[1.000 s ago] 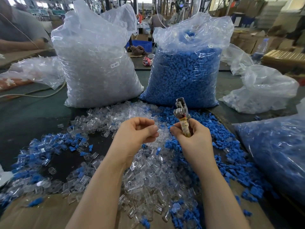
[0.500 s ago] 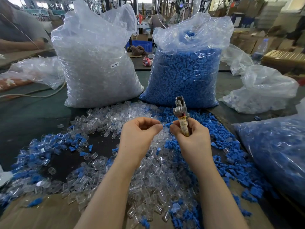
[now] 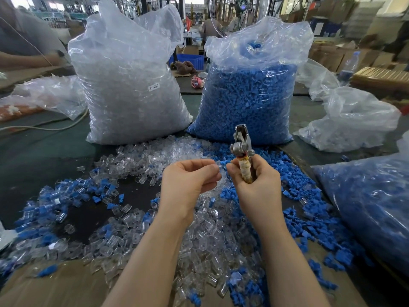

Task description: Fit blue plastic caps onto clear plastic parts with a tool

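Now the left hand (image 3: 190, 180) has drawn in beside the right hand (image 3: 254, 180), pinching a clear part (image 3: 218, 166) against a blue cap (image 3: 225, 162) at the right fingertips. The right hand grips the tool (image 3: 242, 151) upright above the desk's middle. Pressing likely follows.

Both forearms raised, left hand (image 3: 190, 178) and right hand (image 3: 254, 185) curled — fingertips almost touching.
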A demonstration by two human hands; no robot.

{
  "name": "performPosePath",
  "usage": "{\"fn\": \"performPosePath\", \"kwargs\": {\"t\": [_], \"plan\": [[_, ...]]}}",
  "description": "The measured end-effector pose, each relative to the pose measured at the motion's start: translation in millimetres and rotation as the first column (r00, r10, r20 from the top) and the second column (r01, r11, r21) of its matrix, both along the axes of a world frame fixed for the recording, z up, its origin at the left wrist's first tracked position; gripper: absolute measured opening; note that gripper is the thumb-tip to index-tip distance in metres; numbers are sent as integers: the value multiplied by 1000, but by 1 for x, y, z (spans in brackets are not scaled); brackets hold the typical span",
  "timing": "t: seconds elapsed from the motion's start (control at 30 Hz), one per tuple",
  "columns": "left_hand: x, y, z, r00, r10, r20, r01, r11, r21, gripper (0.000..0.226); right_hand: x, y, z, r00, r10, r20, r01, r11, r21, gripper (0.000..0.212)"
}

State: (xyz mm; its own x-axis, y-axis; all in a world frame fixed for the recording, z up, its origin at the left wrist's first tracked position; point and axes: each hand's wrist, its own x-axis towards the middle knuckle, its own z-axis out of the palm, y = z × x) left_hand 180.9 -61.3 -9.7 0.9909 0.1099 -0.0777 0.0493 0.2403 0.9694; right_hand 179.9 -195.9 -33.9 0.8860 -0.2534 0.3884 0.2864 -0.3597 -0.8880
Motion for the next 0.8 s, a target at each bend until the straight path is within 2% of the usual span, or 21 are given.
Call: {"fn": "performPosePath", "kwargs": {"t": [0.3, 0.8], "plan": [[-2, -8, 2, 998, 21, 61, -24, 998, 56, 10, -1, 4, -1, 1000, -11, 19, 11, 1000, -23, 19], [-2, -7, 2, 998, 16, 54, -20, 997, 77, 10, -2, 4, 1, 1000, -10, -17, 9, 999, -45, 20]]}}
